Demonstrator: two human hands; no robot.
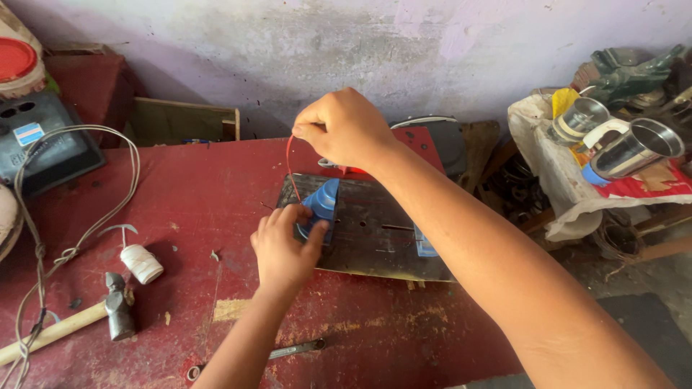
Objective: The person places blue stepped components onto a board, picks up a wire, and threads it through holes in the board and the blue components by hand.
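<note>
1. The left hand (282, 253), at the centre of the frame, rests on a blue plastic spool (321, 205); the fingers are curled over its near side and the thumb presses its right edge, so the spool is held down rather than lifted
2. The spool sits on a dark metal plate (375, 238) that lies flat on the red table (216, 194), just right of centre; the plate gives it a firm, level base
3. The right hand (342, 128), above the spool in the upper centre, has thumb and forefinger pressed together, pinching a thin red wire (288, 162)
4. The wire runs down from the pinch toward the spool; it is held high, which appears to keep it taut and clear of the left hand
5. A second blue piece (425, 245) shows at the plate's right side, partly hidden by the right forearm; its shape cannot be told
6. At the lower left lie a hammer (115, 313) with a wooden handle, a small white reel (142, 263) and a loop of pale cord (79, 238), all well apart from both hands
7. A slim metal tool (295, 350) lies at the bottom centre, just beside the left forearm
8. At the upper right, off the table, stand two steel cups (634, 148) on a cloth-covered heap
</note>
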